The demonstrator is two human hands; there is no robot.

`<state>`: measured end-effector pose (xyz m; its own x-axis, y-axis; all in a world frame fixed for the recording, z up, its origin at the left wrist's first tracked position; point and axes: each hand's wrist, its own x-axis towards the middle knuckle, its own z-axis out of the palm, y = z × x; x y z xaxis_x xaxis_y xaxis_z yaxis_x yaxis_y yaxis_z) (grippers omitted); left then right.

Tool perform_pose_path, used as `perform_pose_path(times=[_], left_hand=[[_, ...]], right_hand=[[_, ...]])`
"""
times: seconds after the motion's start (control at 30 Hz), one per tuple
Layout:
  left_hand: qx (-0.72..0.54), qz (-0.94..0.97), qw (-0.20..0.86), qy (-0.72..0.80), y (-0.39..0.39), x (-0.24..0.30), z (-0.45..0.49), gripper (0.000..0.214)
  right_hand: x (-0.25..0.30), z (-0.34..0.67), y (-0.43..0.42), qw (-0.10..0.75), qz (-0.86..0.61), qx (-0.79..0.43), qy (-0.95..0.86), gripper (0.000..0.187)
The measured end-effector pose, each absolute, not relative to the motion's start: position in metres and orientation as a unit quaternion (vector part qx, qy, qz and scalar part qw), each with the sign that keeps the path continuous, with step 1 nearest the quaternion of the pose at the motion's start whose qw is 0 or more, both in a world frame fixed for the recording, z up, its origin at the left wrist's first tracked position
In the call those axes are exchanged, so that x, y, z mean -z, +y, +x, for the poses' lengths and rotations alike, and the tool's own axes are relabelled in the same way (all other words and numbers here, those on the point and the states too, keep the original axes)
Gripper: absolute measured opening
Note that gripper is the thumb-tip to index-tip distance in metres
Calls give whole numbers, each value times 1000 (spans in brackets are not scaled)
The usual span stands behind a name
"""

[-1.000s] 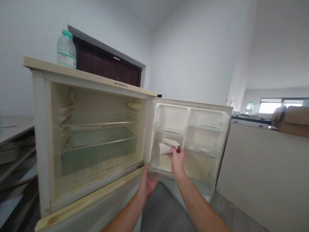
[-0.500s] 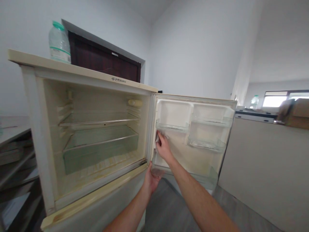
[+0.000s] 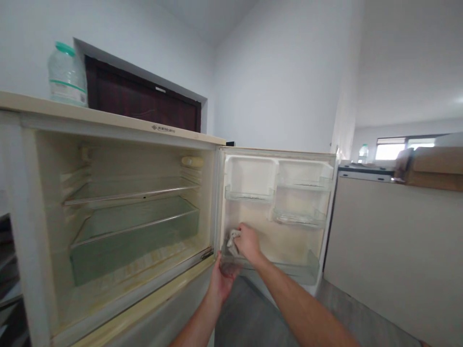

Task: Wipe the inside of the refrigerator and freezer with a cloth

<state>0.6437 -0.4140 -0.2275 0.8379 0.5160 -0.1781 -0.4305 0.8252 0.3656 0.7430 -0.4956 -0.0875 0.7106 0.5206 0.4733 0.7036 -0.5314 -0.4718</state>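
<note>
A white cloth (image 3: pixel 233 242) is bunched in my right hand (image 3: pixel 248 242), whose fingers are closed on it. That hand is at the inner face of the open fridge door (image 3: pixel 262 219), low on the hinge side and just above the bottom door shelf (image 3: pixel 292 270). My left hand (image 3: pixel 222 281) grips the lower hinge-side corner of the door from below, thumb up along the edge; its other fingers are partly hidden behind the clear shelf. To the left stands the open fridge (image 3: pixel 213 202), with a glass shelf (image 3: pixel 133 190) and a clear drawer (image 3: pixel 133 241) inside.
A plastic bottle with a green cap (image 3: pixel 67 77) stands on the fridge top. Right of the door is a pale cabinet (image 3: pixel 379 231) with a cardboard box (image 3: pixel 439 166) on it. A dark wooden door (image 3: pixel 141 99) is behind the fridge.
My right hand has moved down the inside of the door with the cloth, from below the upper shelf to near the bottom one. The left hand stays at the corner. The view has shifted.
</note>
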Motion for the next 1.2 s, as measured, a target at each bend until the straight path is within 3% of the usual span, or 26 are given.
perform_pose_path(times=[0.13, 0.2, 0.27, 0.43, 0.63, 0.7, 0.8, 0.87, 0.93, 1.1, 1.2], left_hand=[[-249, 155, 946, 136, -413, 229, 643, 32], [-250, 158, 945, 140, -413, 228, 642, 37], [-251, 160, 942, 153, -413, 226, 641, 37], [-257, 163, 939, 159, -414, 223, 639, 33], [-246, 174, 948, 105, -410, 233, 644, 36], [-246, 170, 948, 109, -408, 237, 647, 38], [-251, 168, 946, 119, -407, 238, 648, 36], [-255, 171, 943, 127, -407, 236, 648, 32], [-256, 177, 940, 137, -408, 233, 646, 29], [-252, 185, 939, 140, -407, 233, 644, 32], [-242, 181, 946, 120, -403, 240, 645, 35]], right_hand=[[47, 732, -496, 465, -770, 328, -290, 34], [31, 729, -498, 443, -759, 380, -289, 43], [25, 727, -503, 364, -786, 380, -325, 47], [59, 733, -523, 154, -842, 273, -439, 33], [100, 752, -542, 134, -909, 9, -395, 18], [94, 748, -544, 174, -907, 61, -377, 25], [74, 733, -544, 245, -852, 244, -394, 45], [59, 727, -545, 262, -809, 318, -420, 67], [51, 727, -547, 248, -798, 338, -433, 77], [72, 744, -572, 150, -838, 265, -453, 51], [94, 762, -598, 141, -891, 139, -409, 34]])
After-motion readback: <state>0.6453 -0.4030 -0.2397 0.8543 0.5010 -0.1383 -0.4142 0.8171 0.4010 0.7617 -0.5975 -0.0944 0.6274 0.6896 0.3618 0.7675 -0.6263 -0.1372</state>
